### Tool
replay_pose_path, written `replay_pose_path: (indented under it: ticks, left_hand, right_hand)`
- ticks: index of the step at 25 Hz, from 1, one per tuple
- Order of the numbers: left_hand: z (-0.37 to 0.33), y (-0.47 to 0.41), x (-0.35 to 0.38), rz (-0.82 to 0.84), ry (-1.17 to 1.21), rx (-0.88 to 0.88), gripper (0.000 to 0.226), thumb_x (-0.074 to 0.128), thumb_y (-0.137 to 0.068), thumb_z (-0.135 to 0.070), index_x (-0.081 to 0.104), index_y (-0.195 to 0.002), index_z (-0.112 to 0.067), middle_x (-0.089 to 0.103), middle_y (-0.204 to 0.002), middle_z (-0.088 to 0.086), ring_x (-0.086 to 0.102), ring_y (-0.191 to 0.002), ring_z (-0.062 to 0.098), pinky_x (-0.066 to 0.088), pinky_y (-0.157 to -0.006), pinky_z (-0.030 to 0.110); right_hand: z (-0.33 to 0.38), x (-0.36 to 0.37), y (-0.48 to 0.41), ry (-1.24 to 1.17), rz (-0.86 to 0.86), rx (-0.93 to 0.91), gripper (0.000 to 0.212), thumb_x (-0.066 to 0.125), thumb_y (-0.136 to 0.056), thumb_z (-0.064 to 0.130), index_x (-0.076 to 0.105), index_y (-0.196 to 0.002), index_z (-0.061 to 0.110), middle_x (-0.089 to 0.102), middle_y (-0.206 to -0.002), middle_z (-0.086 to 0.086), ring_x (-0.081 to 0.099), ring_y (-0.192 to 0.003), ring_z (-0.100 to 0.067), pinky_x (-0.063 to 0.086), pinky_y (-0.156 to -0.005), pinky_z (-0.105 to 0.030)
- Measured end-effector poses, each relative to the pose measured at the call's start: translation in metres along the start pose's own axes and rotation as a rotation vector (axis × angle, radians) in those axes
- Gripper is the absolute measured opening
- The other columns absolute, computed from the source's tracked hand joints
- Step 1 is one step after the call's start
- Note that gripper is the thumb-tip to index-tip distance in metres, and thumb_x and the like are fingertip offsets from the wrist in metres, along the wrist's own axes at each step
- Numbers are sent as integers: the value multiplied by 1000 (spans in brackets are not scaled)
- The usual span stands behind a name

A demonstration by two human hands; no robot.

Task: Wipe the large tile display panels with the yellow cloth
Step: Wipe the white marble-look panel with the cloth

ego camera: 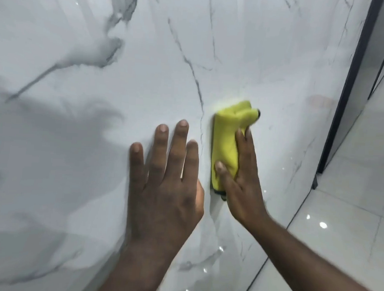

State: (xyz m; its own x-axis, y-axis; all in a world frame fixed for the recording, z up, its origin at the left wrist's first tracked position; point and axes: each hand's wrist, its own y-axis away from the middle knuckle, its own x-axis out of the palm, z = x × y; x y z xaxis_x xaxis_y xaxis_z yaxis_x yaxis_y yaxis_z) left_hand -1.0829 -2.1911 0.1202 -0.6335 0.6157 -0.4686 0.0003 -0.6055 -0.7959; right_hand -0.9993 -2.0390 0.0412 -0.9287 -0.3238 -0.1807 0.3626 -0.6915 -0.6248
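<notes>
Now, right grip (240, 188) pinches the yellow cloth (226, 143) on the marble tile panel (237, 47). Beside it, left grip (168, 193) lies spread flat.

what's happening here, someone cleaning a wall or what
A person is wiping a large glossy, marble-look tile panel. The right hand holds a folded yellow cloth against the panel, with the thumb laid across it. The left hand rests flat on the panel just beside the cloth, fingers spread, holding nothing. A dark frame runs down the panel's right side, with shiny floor tiles beyond it.
</notes>
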Motion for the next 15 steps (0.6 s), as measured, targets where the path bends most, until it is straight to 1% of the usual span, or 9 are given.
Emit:
replay_pose_path:
  ticks: [2,4,5,8,10,11,13,14,15]
  left_hand:
    - [-6,-13,13,-7,-43,16,48,56,-101,-22,64,-147,-11,38,-174,14,23,-163,38,5,-135,62]
    - [-21,-33,23,-30,-45,6,44,58,-100,-20,67,-142,-11,40,-173,15,22,-163,39,3,-135,62]
    - [-35,-47,30,-37,-44,-11,45,61,-100,-23,67,-143,-11,39,-173,14,21,-163,38,1,-135,62]
    - [-81,-100,56,-68,-38,-30,54,64,-100,-28,61,-152,-13,34,-176,13,19,-164,38,-2,-134,63]
    - [-102,-134,75,-94,-34,-21,60,62,-101,-29,55,-159,-14,29,-178,12,20,-165,38,-1,-133,65]
    - [-110,-146,84,-96,-46,-9,61,61,-102,-29,53,-160,-14,28,-179,12,22,-165,38,1,-133,66]
    - [-127,-161,105,-76,-98,23,62,60,-102,-28,51,-162,-13,28,-179,13,25,-165,40,6,-132,69]
    - [-133,-163,113,-67,-140,32,64,59,-103,-29,48,-164,-12,28,-178,14,25,-164,42,6,-132,71]
    - [-137,-161,120,-62,-188,37,67,58,-103,-30,44,-166,-11,28,-178,15,26,-164,43,8,-131,72]
  right_hand:
    - [-31,-10,-19,-111,-98,257,74,55,-106,49,11,-165,55,14,-176,17,22,-161,-11,29,-130,-46]
    - [-48,-32,-68,-194,-185,503,69,55,-106,51,15,-162,61,22,-174,20,33,-157,-13,36,-125,-45]
    - [-52,-47,-91,-175,-185,454,68,56,-108,47,17,-162,60,20,-174,21,31,-158,-9,34,-127,-41]
    - [-63,-78,-122,-58,-47,34,73,61,-109,33,19,-167,46,9,-177,17,13,-161,0,20,-130,-25]
    - [-100,-87,-112,-35,73,-69,73,62,-108,32,20,-168,37,5,-178,14,9,-163,-3,17,-131,-27]
    - [-122,-91,-112,-44,57,-10,74,61,-107,37,18,-168,41,8,-178,15,12,-163,-5,20,-131,-32]
    - [-156,-110,-147,-159,-106,292,74,58,-103,50,17,-165,53,23,-174,15,30,-158,-13,34,-125,-43]
    - [-166,-121,-174,-205,-162,464,72,57,-103,51,17,-163,56,30,-171,15,38,-153,-17,41,-118,-42]
    - [-173,-132,-198,-224,-192,541,70,56,-104,48,17,-162,57,33,-169,17,41,-151,-18,43,-113,-39]
